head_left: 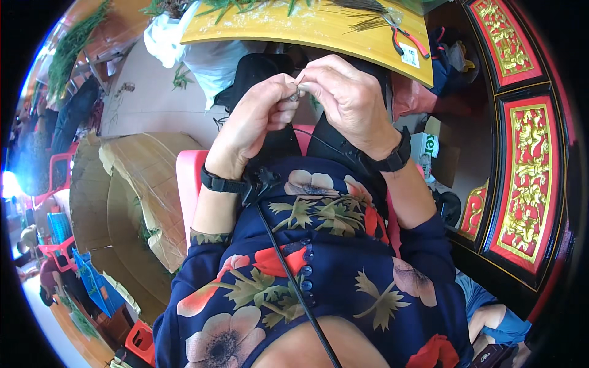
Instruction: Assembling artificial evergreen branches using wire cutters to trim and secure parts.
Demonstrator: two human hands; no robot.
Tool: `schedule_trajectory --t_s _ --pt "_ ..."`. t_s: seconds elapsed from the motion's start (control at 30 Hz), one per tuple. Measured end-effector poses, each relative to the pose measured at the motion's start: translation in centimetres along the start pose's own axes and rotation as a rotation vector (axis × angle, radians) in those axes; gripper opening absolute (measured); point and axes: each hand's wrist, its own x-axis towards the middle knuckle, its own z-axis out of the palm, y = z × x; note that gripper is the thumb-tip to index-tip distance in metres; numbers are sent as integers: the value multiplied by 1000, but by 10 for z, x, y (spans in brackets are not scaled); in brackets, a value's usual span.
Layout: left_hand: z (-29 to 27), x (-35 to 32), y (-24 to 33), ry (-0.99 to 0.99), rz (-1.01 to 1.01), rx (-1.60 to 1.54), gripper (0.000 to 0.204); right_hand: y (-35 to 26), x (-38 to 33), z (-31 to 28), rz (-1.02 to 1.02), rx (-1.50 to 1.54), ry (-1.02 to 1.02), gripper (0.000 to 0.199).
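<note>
My left hand [265, 111] and my right hand [348, 98] meet above my lap, just off the near edge of the yellow table [294, 27]. Both hands are closed, with fingertips pinched together at one spot. A small greyish bit shows between the fingertips, too small and too covered to name. Black straps circle both wrists. On the table lie red-and-black handled pliers [412, 44], to the right beyond my right hand. A bundle of thin brown strands [365, 18] rests beside them. Green needle-like sprigs [236, 7] lie along the table's far side.
An open cardboard box [132, 190] stands at my left. White plastic bags [211, 64] hang or lie by the table's left end. Carved red-and-gold panels [527, 184] rise at the right. A black cable [288, 276] runs down my front. Other people are at work far left.
</note>
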Motion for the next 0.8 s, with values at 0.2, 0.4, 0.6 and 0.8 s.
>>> schedule_trajectory --t_s 0.2,0.4,0.6,0.8 --pt "11 5 -21 374 549 912 13 -5 -6 12 317 -190 -54 11" --pt "9 0 -4 224 303 468 14 12 0 -3 322 123 -70 21" --pt "-1 -3 6 -34 88 74 19 10 15 -16 -36 -67 -29 29" --pt "-1 -7 9 -71 12 -85 19 14 22 -26 -237 -144 -132 27"
